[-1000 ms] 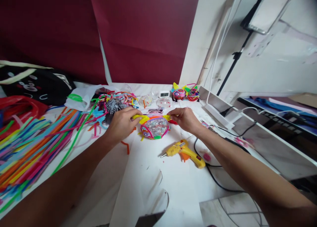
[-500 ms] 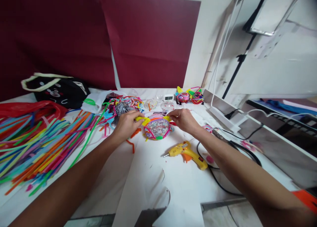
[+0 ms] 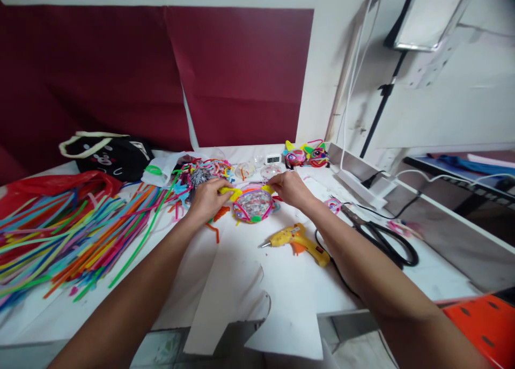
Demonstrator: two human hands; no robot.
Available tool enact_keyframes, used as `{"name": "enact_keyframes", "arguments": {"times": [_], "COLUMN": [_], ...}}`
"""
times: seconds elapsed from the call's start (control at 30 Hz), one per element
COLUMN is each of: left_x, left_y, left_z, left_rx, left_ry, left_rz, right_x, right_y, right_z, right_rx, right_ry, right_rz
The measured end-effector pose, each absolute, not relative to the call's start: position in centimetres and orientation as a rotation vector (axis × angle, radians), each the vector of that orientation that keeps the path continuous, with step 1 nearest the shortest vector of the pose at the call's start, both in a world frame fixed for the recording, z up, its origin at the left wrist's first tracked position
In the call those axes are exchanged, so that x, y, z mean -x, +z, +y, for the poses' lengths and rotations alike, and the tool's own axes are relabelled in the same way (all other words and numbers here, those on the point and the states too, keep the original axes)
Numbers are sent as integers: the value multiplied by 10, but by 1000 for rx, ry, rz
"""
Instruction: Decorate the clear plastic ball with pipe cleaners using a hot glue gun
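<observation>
Between my hands is a round clear craft piece (image 3: pixel 253 204) edged with pink, purple and orange pipe cleaners, with a green spot at its lower rim and yellow ear-like loops on top. My left hand (image 3: pixel 210 198) pinches the left yellow loop (image 3: pixel 231 192). At the other side my right hand (image 3: pixel 292 188) has its fingers closed at the right yellow loop (image 3: pixel 267 189), most of which they cover. A yellow glue gun (image 3: pixel 296 240) lies on the white sheet in front of my right forearm, its nozzle pointing left.
Bundled pipe cleaners (image 3: pixel 108 229) spread over the left of the table. Black-handled scissors (image 3: pixel 382 235) lie at the right, beside a white tray (image 3: pixel 434 235). Behind stand a black bag (image 3: pixel 108 157), a small digital clock (image 3: pixel 273 159) and finished-looking colourful pieces (image 3: pixel 306 155).
The camera view has shifted, bringing the scissors and an orange stool-like surface more into sight. Both hands stay at the yellow loops, and the craft piece looks much the same.
</observation>
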State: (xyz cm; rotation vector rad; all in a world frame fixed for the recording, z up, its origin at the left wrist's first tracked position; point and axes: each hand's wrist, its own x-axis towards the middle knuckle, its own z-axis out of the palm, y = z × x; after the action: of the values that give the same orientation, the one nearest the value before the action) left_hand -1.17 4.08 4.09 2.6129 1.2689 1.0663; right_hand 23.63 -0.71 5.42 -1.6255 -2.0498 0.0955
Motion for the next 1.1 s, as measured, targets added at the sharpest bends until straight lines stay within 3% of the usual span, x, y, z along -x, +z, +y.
{"name": "enact_keyframes", "arguments": {"times": [1.1], "left_x": [10], "left_y": [22], "left_z": [37], "left_rx": [-2378], "left_ry": [1286], "left_rz": [1343], "right_x": [-245], "right_y": [48], "right_z": [-6], "right_rx": [1479], "right_ry": [80], "right_rz": [-2065]}}
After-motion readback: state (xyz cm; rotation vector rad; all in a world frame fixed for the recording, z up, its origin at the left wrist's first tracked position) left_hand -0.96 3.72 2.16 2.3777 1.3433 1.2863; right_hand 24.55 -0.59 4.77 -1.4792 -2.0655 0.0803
